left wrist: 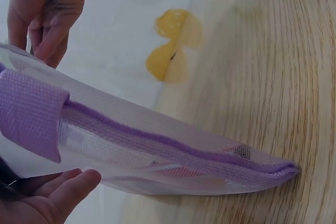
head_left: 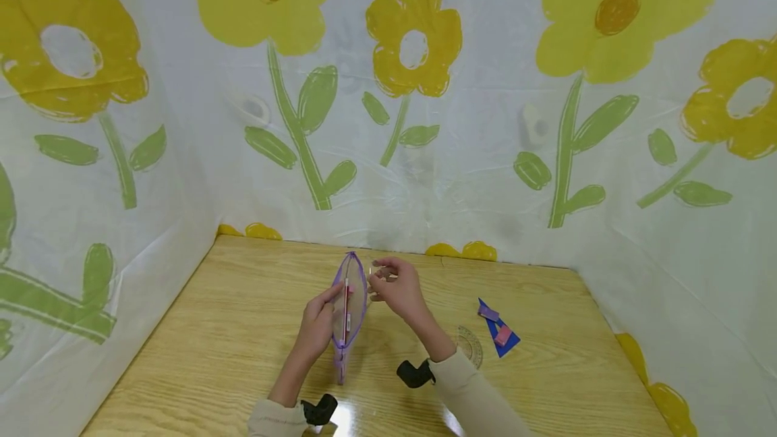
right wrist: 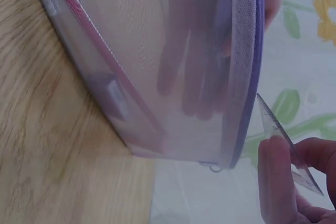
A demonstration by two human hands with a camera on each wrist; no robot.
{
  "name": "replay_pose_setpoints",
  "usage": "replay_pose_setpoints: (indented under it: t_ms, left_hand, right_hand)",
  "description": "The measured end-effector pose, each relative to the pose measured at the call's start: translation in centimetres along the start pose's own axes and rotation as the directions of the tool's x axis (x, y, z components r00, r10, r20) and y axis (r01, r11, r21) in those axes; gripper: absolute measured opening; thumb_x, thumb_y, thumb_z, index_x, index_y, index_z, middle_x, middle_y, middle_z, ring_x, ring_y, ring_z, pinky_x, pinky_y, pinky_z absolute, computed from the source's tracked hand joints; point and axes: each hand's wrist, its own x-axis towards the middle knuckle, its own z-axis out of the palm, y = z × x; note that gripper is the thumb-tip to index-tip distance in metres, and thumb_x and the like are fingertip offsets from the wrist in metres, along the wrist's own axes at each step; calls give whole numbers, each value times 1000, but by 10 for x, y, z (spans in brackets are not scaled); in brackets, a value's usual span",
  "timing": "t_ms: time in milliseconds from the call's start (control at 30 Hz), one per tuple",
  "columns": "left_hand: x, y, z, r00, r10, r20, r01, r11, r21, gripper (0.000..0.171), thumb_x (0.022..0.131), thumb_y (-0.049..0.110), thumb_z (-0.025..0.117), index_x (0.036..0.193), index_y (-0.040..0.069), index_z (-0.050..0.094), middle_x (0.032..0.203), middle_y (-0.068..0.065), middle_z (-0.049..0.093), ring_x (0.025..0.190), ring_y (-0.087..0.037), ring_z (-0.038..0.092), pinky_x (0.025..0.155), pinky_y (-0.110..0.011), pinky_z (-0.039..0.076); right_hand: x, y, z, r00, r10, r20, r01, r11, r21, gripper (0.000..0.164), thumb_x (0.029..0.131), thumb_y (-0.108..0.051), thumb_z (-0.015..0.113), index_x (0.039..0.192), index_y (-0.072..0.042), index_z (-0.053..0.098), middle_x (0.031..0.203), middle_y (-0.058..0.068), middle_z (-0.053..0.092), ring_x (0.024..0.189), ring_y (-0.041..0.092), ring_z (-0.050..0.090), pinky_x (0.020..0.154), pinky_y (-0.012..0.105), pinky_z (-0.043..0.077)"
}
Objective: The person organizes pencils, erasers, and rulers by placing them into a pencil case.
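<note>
A purple-edged mesh pouch (right wrist: 244,72) stands upright on the table, its zip mouth spread apart. My left hand (head_left: 318,322) grips it by the left side of the mouth, and its fingers show through the mesh in the right wrist view. Inside lie a long red pencil (right wrist: 100,38) and a small white-and-dark block (right wrist: 116,98). Just right of the mouth, my right hand (head_left: 397,288) pinches a clear set square (right wrist: 272,124) with ruler marks between thumb and fingers. One corner of the set square comes right up to the pouch's edge.
Right of my right forearm lies a clear protractor (head_left: 476,344). Beyond it a blue triangle (head_left: 493,329) lies on the wooden table (head_left: 231,329), with a purple block (head_left: 488,313) and a pink block (head_left: 503,335) on it. A flower-printed white cloth (head_left: 485,174) encloses the table's back and sides.
</note>
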Motion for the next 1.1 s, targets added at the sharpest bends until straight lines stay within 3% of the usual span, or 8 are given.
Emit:
replay_pose_setpoints:
  t_ms: [33, 167, 300, 533, 633, 833, 1033, 1100]
  left_hand:
    - [0, 0, 0, 1000, -3, -1, 3, 1000, 4, 48, 99, -5, 30, 144, -13, 47, 150, -30, 46, 130, -42, 51, 74, -20, 47]
    - [0, 1, 1, 1000, 4, -14, -4, 999, 51, 48, 99, -4, 31, 144, -13, 47, 151, -30, 45, 132, -42, 50, 97, -36, 50]
    - [2, 3, 2, 1000, 5, -30, -2, 994, 113, 48, 100, 0, 34, 144, -10, 49, 152, -28, 45, 141, -43, 45, 117, -52, 39]
    - [1, 3, 5, 999, 17, -46, -9, 984, 179, 48, 99, 2, 35, 144, -9, 51, 151, -29, 45, 126, -44, 57, 104, -52, 49]
    - [1, 3, 5, 998, 24, -52, -14, 983, 182, 48, 99, 1, 36, 143, -10, 50, 151, -30, 45, 141, -44, 44, 116, -56, 38]
    - [0, 3, 4, 998, 33, -46, -24, 985, 173, 47, 100, 0, 35, 143, -12, 50, 150, -32, 45, 143, -45, 39, 120, -57, 31]
    - [0, 2, 3, 998, 49, -41, -42, 987, 156, 47, 99, -2, 34, 143, -13, 49, 149, -32, 46, 143, -45, 39, 120, -55, 30]
    - [0, 1, 3, 998, 52, -42, -45, 987, 151, 47, 99, -2, 34, 142, -14, 49, 149, -32, 46, 143, -46, 39, 120, -55, 30]
  right_hand:
    - [1, -1, 2, 1000, -1, -1, 1, 1000, -11, 29, 93, 1, 66, 121, 9, 64, 90, 14, 64, 76, 35, 74, 64, 39, 65]
    - [3, -1, 11, 1000, 5, 7, -5, 999, -33, 30, 93, 2, 65, 121, 12, 62, 90, 20, 64, 75, 37, 72, 65, 46, 65]
    - [2, -4, 17, 1000, 10, 2, -10, 999, -30, 32, 94, 0, 65, 123, 11, 62, 90, 17, 65, 76, 31, 73, 65, 43, 65]
    - [0, -5, 25, 1000, 29, 11, -28, 998, -52, 32, 92, -4, 67, 122, 7, 63, 94, 16, 65, 84, 38, 73, 66, 37, 65]
    - [-4, -7, 25, 998, 46, 31, -44, 997, -65, 32, 92, -4, 67, 122, 8, 62, 95, 16, 65, 89, 41, 73, 67, 35, 65]
    - [-9, -7, 20, 998, 45, 54, -41, 997, -67, 30, 94, -5, 68, 121, 6, 63, 98, 16, 64, 87, 31, 73, 70, 36, 65]
    - [-15, -4, 9, 992, -84, 93, 96, 986, -137, 31, 97, -8, 67, 125, 4, 64, 108, 21, 68, 98, 33, 69, 83, 38, 63]
    - [-22, -11, 4, 987, -120, 107, 134, 981, -142, 30, 97, -5, 65, 126, 5, 64, 113, 24, 68, 105, 36, 67, 86, 31, 60]
